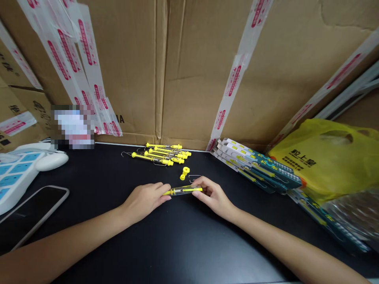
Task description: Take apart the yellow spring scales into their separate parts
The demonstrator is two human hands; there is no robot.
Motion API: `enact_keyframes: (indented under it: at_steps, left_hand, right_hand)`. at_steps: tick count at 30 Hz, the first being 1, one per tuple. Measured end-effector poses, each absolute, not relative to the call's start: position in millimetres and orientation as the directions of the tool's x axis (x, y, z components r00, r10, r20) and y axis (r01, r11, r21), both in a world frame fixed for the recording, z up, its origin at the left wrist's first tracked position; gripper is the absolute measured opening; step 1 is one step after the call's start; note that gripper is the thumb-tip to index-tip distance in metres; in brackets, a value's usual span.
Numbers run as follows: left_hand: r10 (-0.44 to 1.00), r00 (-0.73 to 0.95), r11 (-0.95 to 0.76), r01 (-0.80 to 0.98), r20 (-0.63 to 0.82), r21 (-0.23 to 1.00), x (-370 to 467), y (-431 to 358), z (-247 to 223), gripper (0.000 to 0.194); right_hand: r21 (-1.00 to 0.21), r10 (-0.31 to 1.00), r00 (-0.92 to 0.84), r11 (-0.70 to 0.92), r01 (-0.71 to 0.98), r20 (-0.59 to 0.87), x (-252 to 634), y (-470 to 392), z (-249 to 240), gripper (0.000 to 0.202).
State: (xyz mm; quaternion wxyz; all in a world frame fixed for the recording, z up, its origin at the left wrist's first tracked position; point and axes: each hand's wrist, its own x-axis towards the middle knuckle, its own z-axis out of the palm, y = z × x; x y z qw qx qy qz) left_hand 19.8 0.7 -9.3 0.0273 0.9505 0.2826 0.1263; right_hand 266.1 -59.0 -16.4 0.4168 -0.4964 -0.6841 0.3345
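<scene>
Between my two hands, over the dark table, lies a spring scale point(179, 191) with a clear tube and yellow inner parts. My left hand point(151, 198) pinches its left end, fingers closed. At the right end, the thumb and fingers of my right hand point(213, 195) close round the tube, where a yellow strip shows. Just beyond it stand two small yellow caps point(185, 171), near a bent wire hook point(194, 176) by my right fingertips; whether that hook is touched I cannot tell. Farther back, several yellow spring scales point(162, 154) with wire hooks lie in a loose pile.
Stacked printed boxes point(254, 161) lie at the right, beside a yellow plastic bag point(319, 157). A phone point(32, 215), a white power strip point(20, 173) and a white mouse-like object point(51, 162) are at the left. Taped cardboard point(189, 79) walls the back.
</scene>
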Motion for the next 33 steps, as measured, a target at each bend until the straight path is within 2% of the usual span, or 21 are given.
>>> enact_keyframes:
  at_steps: [7, 11, 21, 27, 30, 33]
  left_hand:
    - [0.553, 0.801, -0.83, 0.505, 0.229, 0.239, 20.4, -1.3, -1.9, 0.015]
    - [0.53, 0.82, -0.842, 0.478, 0.216, 0.252, 19.9, -2.5, 0.5, 0.019]
    - [0.532, 0.825, -0.843, 0.498, 0.189, 0.202, 22.2, 3.2, -6.0, 0.026]
    - [0.53, 0.825, -0.838, 0.473, 0.198, 0.274, 21.1, 0.7, -2.3, 0.025]
    - [0.525, 0.821, -0.833, 0.442, 0.225, 0.333, 20.1, -3.1, 1.3, 0.022]
    - [0.518, 0.825, -0.836, 0.433, 0.224, 0.337, 19.7, -5.3, 1.4, 0.019]
  right_hand:
    - [-0.948, 0.968, -0.141, 0.236, 0.213, 0.209, 262.9, -57.3, -17.3, 0.027]
    - [-0.959, 0.965, -0.139, 0.243, 0.145, 0.223, 260.5, -55.5, -14.7, 0.025]
    - [-0.97, 0.967, -0.16, 0.216, 0.112, 0.197, 261.9, -54.4, -11.1, 0.029]
    - [-0.97, 0.962, -0.161, 0.233, 0.071, 0.22, 259.1, -57.4, -8.4, 0.026]
    - [-0.966, 0.963, -0.122, 0.25, 0.059, 0.242, 256.5, -61.7, -7.5, 0.025]
    - [-0.963, 0.964, -0.07, 0.26, 0.069, 0.255, 254.5, -65.0, -7.2, 0.025]
